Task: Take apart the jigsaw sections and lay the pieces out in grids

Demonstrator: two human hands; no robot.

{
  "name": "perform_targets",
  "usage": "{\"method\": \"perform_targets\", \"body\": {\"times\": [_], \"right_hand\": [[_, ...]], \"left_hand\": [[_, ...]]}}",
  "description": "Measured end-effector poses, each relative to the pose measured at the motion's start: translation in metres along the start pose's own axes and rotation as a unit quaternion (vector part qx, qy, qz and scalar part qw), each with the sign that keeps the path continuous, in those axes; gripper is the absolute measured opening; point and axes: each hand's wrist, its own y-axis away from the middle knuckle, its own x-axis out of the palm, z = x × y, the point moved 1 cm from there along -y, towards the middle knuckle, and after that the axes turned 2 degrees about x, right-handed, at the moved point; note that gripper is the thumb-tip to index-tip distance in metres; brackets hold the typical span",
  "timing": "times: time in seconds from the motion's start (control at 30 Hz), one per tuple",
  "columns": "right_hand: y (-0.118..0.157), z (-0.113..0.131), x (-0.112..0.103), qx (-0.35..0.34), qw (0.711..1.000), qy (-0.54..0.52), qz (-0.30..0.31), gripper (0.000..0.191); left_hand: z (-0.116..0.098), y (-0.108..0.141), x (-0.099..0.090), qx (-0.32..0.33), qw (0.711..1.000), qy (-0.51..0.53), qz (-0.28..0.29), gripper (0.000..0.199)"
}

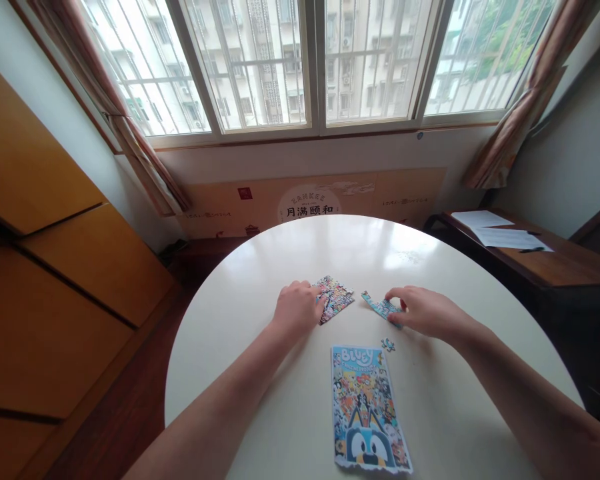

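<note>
My left hand [299, 305] rests on the white table at the left edge of a joined jigsaw puzzle section [337, 299], fingers curled and closed on that edge. This section is many-coloured and lies flat, its left side partly covered by my fingers. To the right, my right hand [420, 310] pinches the right end of a narrow light-blue jigsaw puzzle strip [379, 305] between thumb and fingers. A small gap separates strip and section. Just below the strip lies a loose jigsaw piece [388, 345]. Nearer me is the puzzle's picture sheet [369, 413], lettered "BLUEY", showing a blue cartoon dog.
The round white table [215, 320] fills the middle. At the right stands a brown side table [575, 260] with papers [513, 238] and pens on it. Wooden cabinets [80, 267] are at the left. Barred windows with curtains lie beyond a printed panel [210, 200].
</note>
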Motion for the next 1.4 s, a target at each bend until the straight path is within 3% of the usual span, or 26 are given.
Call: {"method": "perform_targets", "body": {"times": [0.2,0.33,0.47,0.57,0.8,0.9,1.0,1.23,1.4], "right_hand": [[-0.007,0.017,0.016,-0.033,0.998,-0.022,-0.044,0.045],[-0.013,0.022,0.022,-0.047,0.996,-0.047,-0.062,0.056],[-0.023,0.023,0.027,-0.044,0.99,-0.117,-0.059,0.054],[-0.028,0.028,0.033,-0.075,0.983,-0.145,-0.08,0.046],[-0.032,0.045,0.045,-0.191,0.954,-0.185,-0.141,0.033],[-0.031,0.044,0.041,-0.167,0.964,-0.136,-0.158,0.038],[-0.031,0.04,0.036,-0.127,0.98,-0.072,-0.134,0.046],[-0.028,0.044,0.032,-0.177,0.974,-0.074,-0.119,0.032],[-0.025,0.051,0.024,-0.209,0.971,0.009,-0.118,0.025]], "left_hand": [[0.002,-0.001,0.002,-0.082,0.997,0.006,0.015,0.049],[0.002,-0.003,0.005,-0.087,0.996,0.018,0.011,0.05],[0.009,-0.005,0.009,-0.097,0.993,0.063,-0.008,0.057],[0.011,-0.006,0.013,-0.087,0.99,0.111,-0.022,0.057],[0.015,-0.009,0.022,-0.011,0.974,0.215,-0.075,0.036],[0.019,-0.011,0.025,0.001,0.963,0.257,-0.079,0.04],[0.023,-0.014,0.027,-0.003,0.956,0.278,-0.091,0.039],[0.027,-0.015,0.026,-0.035,0.933,0.338,-0.12,0.026],[0.031,-0.015,0.026,-0.043,0.929,0.343,-0.128,0.022]]}}
